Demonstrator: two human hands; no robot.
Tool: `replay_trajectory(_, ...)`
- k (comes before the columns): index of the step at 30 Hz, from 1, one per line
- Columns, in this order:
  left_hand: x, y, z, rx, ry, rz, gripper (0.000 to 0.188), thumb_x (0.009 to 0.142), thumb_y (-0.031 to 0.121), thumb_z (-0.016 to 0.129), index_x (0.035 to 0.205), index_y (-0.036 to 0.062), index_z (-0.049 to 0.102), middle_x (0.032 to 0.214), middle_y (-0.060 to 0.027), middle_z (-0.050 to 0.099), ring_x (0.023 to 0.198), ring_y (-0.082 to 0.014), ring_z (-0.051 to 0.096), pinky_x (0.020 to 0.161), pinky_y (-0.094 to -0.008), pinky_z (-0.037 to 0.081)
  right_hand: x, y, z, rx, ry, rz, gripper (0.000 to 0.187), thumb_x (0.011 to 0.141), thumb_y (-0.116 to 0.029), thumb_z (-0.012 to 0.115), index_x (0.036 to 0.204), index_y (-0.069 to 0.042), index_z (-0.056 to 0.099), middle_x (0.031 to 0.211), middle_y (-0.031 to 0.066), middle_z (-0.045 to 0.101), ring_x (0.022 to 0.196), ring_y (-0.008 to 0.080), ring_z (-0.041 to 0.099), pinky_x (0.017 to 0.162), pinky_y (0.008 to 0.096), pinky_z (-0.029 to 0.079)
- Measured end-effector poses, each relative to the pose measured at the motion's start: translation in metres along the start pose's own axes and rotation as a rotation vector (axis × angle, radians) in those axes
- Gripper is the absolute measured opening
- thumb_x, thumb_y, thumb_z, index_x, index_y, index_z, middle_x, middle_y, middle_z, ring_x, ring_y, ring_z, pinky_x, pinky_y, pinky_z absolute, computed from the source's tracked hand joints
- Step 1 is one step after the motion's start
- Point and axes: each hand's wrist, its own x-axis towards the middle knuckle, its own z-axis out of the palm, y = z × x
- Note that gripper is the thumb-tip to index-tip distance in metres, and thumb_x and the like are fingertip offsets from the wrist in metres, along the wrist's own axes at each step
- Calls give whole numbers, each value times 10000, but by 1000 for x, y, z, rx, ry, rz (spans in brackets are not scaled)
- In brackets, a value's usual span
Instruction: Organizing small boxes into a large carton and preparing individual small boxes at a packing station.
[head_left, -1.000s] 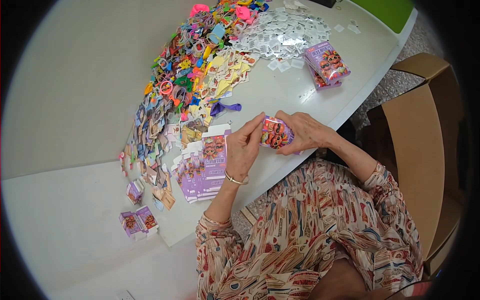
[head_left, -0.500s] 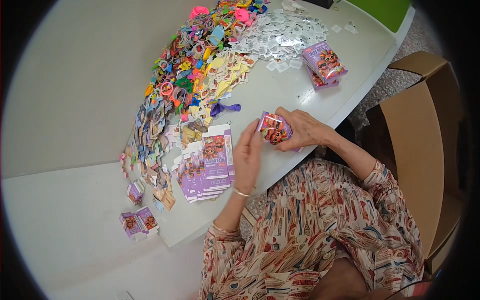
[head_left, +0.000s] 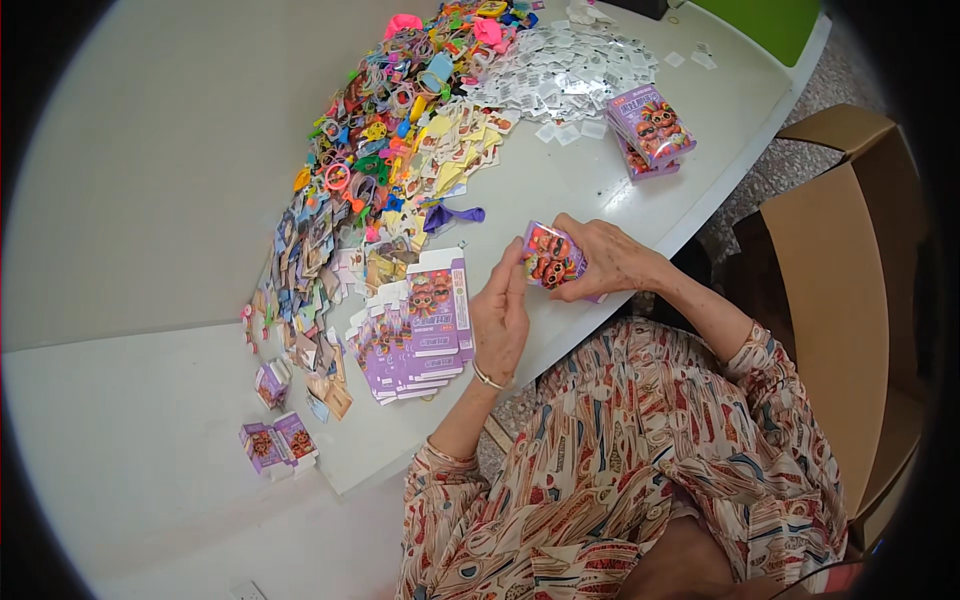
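Observation:
My right hand (head_left: 615,260) is closed around a small purple carton (head_left: 553,258) with cartoon characters on its front, held over the table's near edge. At the carton's left end, my left hand (head_left: 499,318) has its fingers stretched out, their tips against or very near it; contact is hard to make out. Left of that hand lies a fanned stack of flat purple cartons (head_left: 408,338). A limp purple balloon (head_left: 455,215) rests on the table beyond my hands. Several filled-out purple cartons (head_left: 652,125) are piled at the right.
A heap of colourful small toys (head_left: 375,130) runs along the partition, beside loose cards (head_left: 460,140) and clear packets (head_left: 565,75). Two purple cartons (head_left: 278,445) sit at the far left. A large open cardboard box (head_left: 830,260) stands right of the table (head_left: 580,170).
My left hand has turned slightly, its fingers now straighter along the carton's left end. The carton has barely shifted in my right hand.

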Motion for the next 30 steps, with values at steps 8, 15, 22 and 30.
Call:
replay_trajectory(8, 11, -14, -3, -164, -33, -208, 277, 935, 47, 533, 1196, -7, 610, 1107, -127, 667, 973, -149, 640, 839, -249, 486, -1, -8, -11, -64, -3, 9, 839, 592, -441, 788, 1208, -7, 418, 890, 246, 626, 842, 407, 608, 784, 429, 476)
replay_trajectory(15, 36, -13, 3, -1133, -9, -632, 281, 908, 59, 589, 1170, -38, 568, 1053, -122, 643, 956, -160, 628, 836, -299, 527, -13, 11, -27, 400, 177, -289, 1158, 538, -486, 869, 1412, -45, 251, 1419, 141, 326, 1237, 253, 429, 1032, 382, 353)
replay_trajectory(22, 58, -29, -15, 38, -201, -217, 255, 879, 99, 632, 1111, -6, 614, 1001, -80, 668, 936, -170, 647, 808, -300, 523, 2, 23, 10, 32, 511, -110, 806, 674, -272, 789, 1313, -5, 377, 1238, 217, 472, 1169, 307, 472, 966, 379, 397)
replay_trajectory(30, 105, -74, -74, 987, -195, 300, 312, 712, 58, 670, 1022, 32, 647, 953, -146, 652, 886, -345, 575, 778, -416, 475, 5, 34, 4, -164, 519, -156, 838, 683, -330, 765, 1320, 36, 365, 1135, 216, 494, 1059, 359, 483, 941, 411, 402)
